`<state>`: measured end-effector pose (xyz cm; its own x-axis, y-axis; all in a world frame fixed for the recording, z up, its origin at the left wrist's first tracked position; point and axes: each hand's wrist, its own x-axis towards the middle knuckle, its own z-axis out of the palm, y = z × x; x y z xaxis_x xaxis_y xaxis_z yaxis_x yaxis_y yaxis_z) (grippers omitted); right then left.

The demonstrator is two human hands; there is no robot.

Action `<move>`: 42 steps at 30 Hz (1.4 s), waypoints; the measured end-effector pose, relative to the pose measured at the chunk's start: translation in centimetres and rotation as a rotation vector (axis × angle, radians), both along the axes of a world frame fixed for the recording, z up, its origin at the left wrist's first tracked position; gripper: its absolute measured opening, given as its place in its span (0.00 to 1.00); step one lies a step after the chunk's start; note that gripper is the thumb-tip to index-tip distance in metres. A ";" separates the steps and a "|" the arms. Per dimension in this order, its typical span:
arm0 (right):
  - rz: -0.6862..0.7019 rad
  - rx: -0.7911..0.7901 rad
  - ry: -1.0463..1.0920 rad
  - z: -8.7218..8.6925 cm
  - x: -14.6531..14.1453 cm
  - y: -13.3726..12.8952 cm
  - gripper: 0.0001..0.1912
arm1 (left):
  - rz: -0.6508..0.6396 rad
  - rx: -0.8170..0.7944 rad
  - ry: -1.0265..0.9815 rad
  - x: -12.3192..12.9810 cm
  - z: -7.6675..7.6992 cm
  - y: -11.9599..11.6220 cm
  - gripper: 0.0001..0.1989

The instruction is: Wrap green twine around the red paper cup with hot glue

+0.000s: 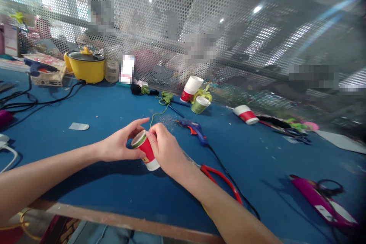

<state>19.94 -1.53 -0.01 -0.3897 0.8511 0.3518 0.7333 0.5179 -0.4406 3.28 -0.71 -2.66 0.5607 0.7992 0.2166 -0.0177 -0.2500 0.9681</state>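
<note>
Between my hands a red and white paper cup (147, 149) is held tilted, its open mouth toward the upper left. Green yarn (154, 114) circles the band just under its rim and trails off to a green yarn bundle (166, 97) farther back. My left hand (122, 141) grips the cup from the left, thumb on its side and index finger stretched past the rim. Close to the rim, my right hand (162, 145) has thumb and index finger pinched together, apparently on the yarn. The fingertips partly hide the contact.
Right of my hands lie a blue glue gun (194, 129) and red-handled pliers (221, 177). Behind stand stacked paper cups (191, 88) and a green-wrapped cup (200, 104). Another cup (246, 114) lies sideways. A yellow electric pot (87, 69) and a purple tool (323, 202) sit at the sides.
</note>
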 end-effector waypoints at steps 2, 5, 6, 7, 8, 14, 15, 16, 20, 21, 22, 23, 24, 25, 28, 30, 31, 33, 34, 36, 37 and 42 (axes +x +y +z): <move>-0.011 0.030 -0.020 0.1 0.0 -0.3 0.08 | 0.009 -0.007 -0.001 0.0 0.1 0.0 0.38; -0.009 0.062 -0.039 0.2 0.0 -0.5 0.07 | 0.024 -0.003 0.003 0.0 0.1 0.0 0.35; -0.001 0.070 -0.042 0.2 0.0 -0.5 0.07 | 0.022 0.000 0.002 0.0 0.1 0.0 0.35; 0.009 0.079 -0.043 0.2 0.0 -0.4 0.07 | 0.017 0.005 0.000 0.0 0.0 0.0 0.35; 0.020 0.092 -0.041 0.2 0.0 -0.3 0.07 | 0.011 0.010 -0.003 -0.1 0.0 0.0 0.35; 0.028 0.095 -0.026 0.0 0.0 0.0 0.08 | -0.006 0.018 -0.018 0.0 0.0 0.1 0.34; 0.022 0.078 -0.023 0.0 -0.1 0.0 0.08 | -0.004 0.018 -0.018 0.0 0.0 0.0 0.34; 0.016 0.064 -0.020 -0.1 -0.1 0.0 0.07 | 0.001 0.016 -0.017 0.0 0.0 0.0 0.34; -0.009 0.054 -0.032 -0.2 -0.2 -0.1 0.07 | 0.014 -0.003 0.004 0.0 0.2 -0.1 0.35; -0.013 0.063 -0.041 -0.2 -0.2 -0.1 0.07 | 0.016 -0.013 0.008 -0.1 0.3 -0.1 0.35; -0.016 0.076 -0.050 -0.3 -0.2 -0.2 0.07 | 0.020 -0.025 0.011 -0.1 0.4 -0.2 0.34; -0.016 0.093 -0.059 -0.3 -0.2 -0.2 0.07 | 0.025 -0.037 0.012 -0.1 0.5 -0.2 0.34; -0.013 0.111 -0.068 -0.4 -0.2 -0.2 0.08 | 0.033 -0.049 0.014 -0.1 0.7 -0.2 0.34; -0.008 0.132 -0.076 -0.5 -0.3 -0.3 0.08 | 0.041 -0.059 0.017 -0.1 0.8 -0.3 0.33; 0.002 0.209 -0.090 -0.7 -0.3 -0.4 0.10 | 0.061 -0.091 0.038 -0.1 1.3 -0.4 0.32; 0.004 0.256 -0.099 -0.9 -0.4 -0.5 0.10 | 0.072 -0.111 0.050 -0.1 1.5 -0.5 0.32; 0.003 0.273 -0.104 -1.0 -0.5 -0.5 0.10 | 0.078 -0.120 0.053 0.0 1.6 -0.6 0.32; 0.000 0.290 -0.117 -1.1 -0.6 -0.6 0.10 | 0.094 -0.134 0.055 0.0 1.7 -0.6 0.31; -0.001 0.290 -0.122 -1.2 -0.7 -0.6 0.10 | 0.101 -0.140 0.053 0.0 1.7 -0.7 0.31; 0.006 0.277 -0.121 -1.1 -0.7 -0.7 0.10 | 0.106 -0.146 0.043 0.0 1.7 -0.7 0.31; 0.015 0.265 -0.115 -1.0 -0.6 -0.7 0.09 | 0.105 -0.146 0.035 0.0 1.6 -0.7 0.31; 0.100 0.160 -0.084 1.1 0.4 -0.1 0.10 | 0.060 -0.130 -0.010 -0.1 1.3 -0.6 0.31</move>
<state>20.29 -1.59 1.07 -0.5034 0.7422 0.4424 0.7050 0.6488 -0.2863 3.19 -1.32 -1.33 0.5098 0.8526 0.1147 -0.0162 -0.1238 0.9922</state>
